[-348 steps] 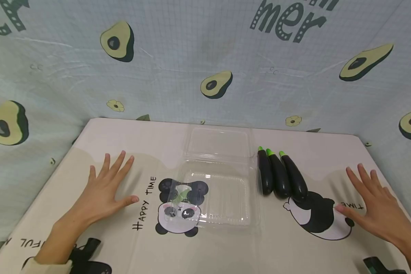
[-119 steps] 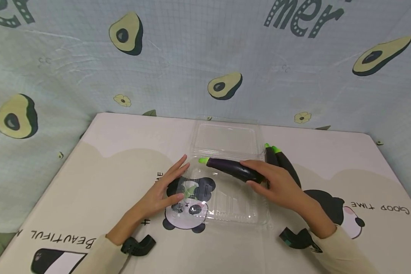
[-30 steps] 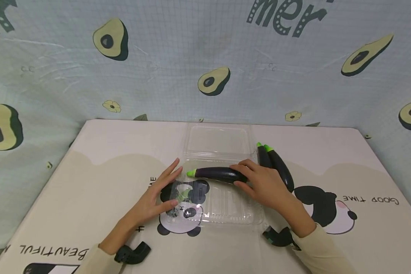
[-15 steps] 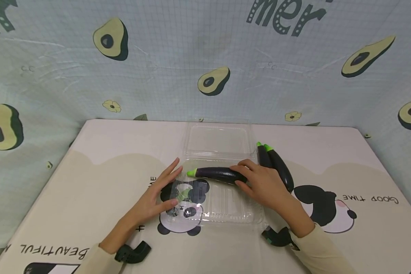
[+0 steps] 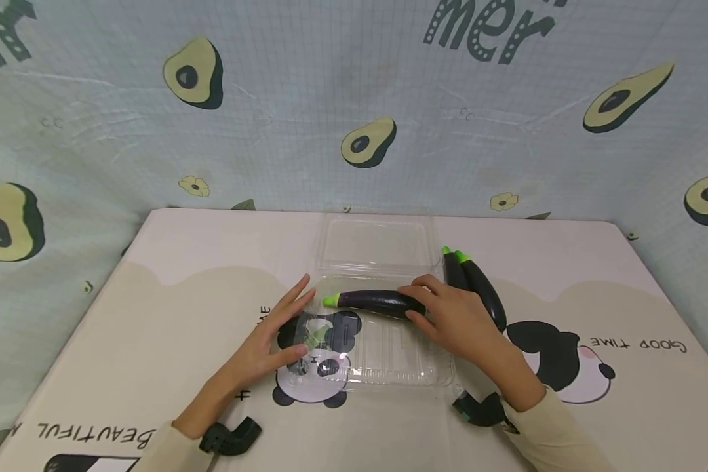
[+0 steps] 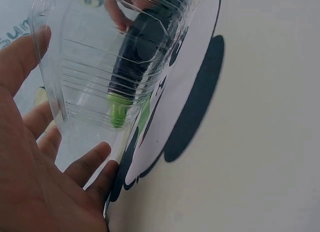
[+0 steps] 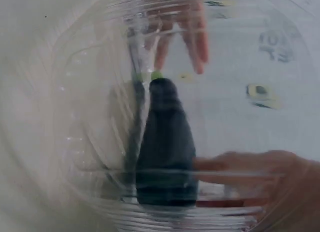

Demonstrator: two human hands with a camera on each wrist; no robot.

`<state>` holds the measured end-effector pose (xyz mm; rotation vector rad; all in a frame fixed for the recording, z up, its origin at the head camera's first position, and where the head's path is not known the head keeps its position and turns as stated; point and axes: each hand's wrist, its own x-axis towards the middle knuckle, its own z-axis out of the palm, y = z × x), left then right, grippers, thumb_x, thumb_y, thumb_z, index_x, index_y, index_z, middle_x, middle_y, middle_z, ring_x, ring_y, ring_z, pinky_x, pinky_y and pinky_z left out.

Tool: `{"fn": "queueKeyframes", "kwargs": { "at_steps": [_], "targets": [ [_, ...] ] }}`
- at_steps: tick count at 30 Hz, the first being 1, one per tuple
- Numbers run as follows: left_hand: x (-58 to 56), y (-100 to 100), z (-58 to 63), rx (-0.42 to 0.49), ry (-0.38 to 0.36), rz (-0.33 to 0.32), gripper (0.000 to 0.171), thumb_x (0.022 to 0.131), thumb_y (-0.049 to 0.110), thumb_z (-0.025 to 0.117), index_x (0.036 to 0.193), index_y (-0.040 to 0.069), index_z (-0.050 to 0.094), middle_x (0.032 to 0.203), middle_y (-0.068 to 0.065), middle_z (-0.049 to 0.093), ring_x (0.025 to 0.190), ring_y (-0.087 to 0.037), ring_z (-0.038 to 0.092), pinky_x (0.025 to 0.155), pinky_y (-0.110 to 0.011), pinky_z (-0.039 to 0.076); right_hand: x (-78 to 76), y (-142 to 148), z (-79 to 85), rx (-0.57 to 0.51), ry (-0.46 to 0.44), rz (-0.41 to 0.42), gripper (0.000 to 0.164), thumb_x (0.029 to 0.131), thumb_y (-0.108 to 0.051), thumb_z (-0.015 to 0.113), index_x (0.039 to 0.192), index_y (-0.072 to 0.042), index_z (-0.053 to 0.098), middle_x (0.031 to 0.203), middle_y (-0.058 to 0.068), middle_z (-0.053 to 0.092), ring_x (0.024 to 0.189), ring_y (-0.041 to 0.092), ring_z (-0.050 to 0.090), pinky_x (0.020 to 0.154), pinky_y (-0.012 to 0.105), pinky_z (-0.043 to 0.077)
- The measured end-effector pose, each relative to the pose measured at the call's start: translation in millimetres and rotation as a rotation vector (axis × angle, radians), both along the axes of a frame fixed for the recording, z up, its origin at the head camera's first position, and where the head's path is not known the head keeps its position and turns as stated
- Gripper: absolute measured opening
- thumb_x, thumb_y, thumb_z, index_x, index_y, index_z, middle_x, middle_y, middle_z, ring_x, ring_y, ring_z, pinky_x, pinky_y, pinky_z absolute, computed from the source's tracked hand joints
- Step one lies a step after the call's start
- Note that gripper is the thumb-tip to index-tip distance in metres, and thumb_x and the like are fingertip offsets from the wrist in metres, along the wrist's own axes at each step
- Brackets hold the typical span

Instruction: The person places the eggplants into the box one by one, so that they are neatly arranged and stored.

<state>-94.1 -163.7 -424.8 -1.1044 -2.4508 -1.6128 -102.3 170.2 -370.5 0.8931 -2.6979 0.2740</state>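
A clear plastic clamshell box (image 5: 389, 367) lies open on the table, its lid (image 5: 375, 241) flat behind it. A dark purple eggplant (image 5: 373, 301) with a green stem lies across the back of the box. My right hand (image 5: 448, 314) grips its thick end, fingers curled round it. My left hand (image 5: 271, 337) rests with straight fingers against the box's left wall (image 6: 80, 97). Through the plastic, the right wrist view shows the eggplant (image 7: 166, 147) lengthwise. Two more eggplants (image 5: 478, 288) lie side by side just right of the box.
A panda-print cloth (image 5: 153, 314) covers the table. An avocado-print sheet (image 5: 354, 98) hangs as a backdrop on the back and both sides. A wrist camera mount (image 5: 230, 436) shows by each forearm.
Almost nothing has moved in the last second: the eggplant and both hands stay in place. Much earlier both hands lay flat and three eggplants lay beside the box.
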Motion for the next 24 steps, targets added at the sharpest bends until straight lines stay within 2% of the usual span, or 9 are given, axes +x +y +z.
{"fn": "queueKeyframes", "kwargs": {
  "at_steps": [6, 12, 18, 24],
  "targets": [
    [0.6, 0.0, -0.7, -0.004, -0.005, 0.005, 0.075, 0.085, 0.022, 0.065, 0.150, 0.011, 0.031, 0.160, -0.007, 0.011, 0.145, -0.028, 0.010, 0.105, -0.067, 0.014, 0.7, 5.1, 2.3, -0.051, 0.037, 0.035, 0.033, 0.086, -0.027, 0.071, 0.117, -0.017, 0.068, 0.112, 0.002, 0.062, 0.065, 0.009, 0.059, 0.044, 0.020, 0.038],
    [0.8, 0.1, -0.4, -0.008, 0.001, 0.007, 0.074, 0.085, 0.023, 0.065, 0.150, 0.012, 0.031, 0.159, -0.007, 0.012, 0.145, -0.028, 0.010, 0.104, -0.068, 0.014, 1.4, 16.7, 6.1, -0.149, 0.072, 0.075, 0.040, 0.084, -0.020, 0.072, 0.123, -0.014, 0.064, 0.115, 0.004, 0.060, 0.063, 0.008, 0.057, 0.050, 0.025, 0.045],
    [0.5, -0.2, -0.4, -0.015, 0.001, 0.020, 0.074, 0.085, 0.026, 0.064, 0.150, 0.012, 0.031, 0.160, -0.007, 0.012, 0.145, -0.028, 0.010, 0.104, -0.068, 0.013, 2.3, 30.2, 11.2, -0.204, 0.108, 0.111, 0.040, 0.087, -0.019, 0.068, 0.126, -0.013, 0.061, 0.117, 0.007, 0.059, 0.077, 0.018, 0.062, 0.060, 0.036, 0.052],
    [0.1, 0.1, -1.8, -0.010, 0.006, 0.015, 0.074, 0.085, 0.025, 0.064, 0.150, 0.011, 0.032, 0.159, -0.007, 0.012, 0.145, -0.028, 0.011, 0.104, -0.068, 0.015, 4.5, 44.8, 11.9, -0.203, 0.133, 0.083, 0.037, 0.092, -0.025, 0.062, 0.127, -0.011, 0.060, 0.116, 0.008, 0.058, 0.070, 0.017, 0.061, 0.055, 0.034, 0.050]
  ]
}}
